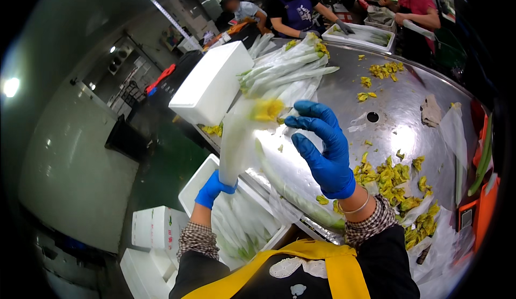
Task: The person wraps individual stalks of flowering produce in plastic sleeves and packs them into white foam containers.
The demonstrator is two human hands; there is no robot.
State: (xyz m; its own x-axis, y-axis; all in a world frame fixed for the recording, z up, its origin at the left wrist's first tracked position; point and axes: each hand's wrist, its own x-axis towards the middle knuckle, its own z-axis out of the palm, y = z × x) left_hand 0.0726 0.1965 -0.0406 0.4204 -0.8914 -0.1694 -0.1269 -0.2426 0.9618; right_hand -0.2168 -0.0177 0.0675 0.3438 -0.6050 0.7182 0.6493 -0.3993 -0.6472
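Note:
My left hand (213, 190), in a blue glove, grips the lower end of a long green gourd in a pale translucent sleeve (235, 154). It tilts upward, and a blurred yellow blossom (268, 110) sits at its far end. Close to that blossom, my right hand (325, 151), also blue-gloved, is raised with curled fingers apart and nothing in them. Below it, another sleeved gourd (290, 192) lies along the near edge of the metal table (342, 73). Under my left forearm stands a white foam box (196, 176) holding several sleeved gourds (242, 222).
A pile of sleeved gourds (286, 69) lies beside a tipped white foam box (209, 83). Wilted yellow blossoms (387, 178) litter the table's right side, near loose plastic film (439, 242) and an orange crate (485, 210). A gloved co-worker (296, 10) handles another filled box (358, 37).

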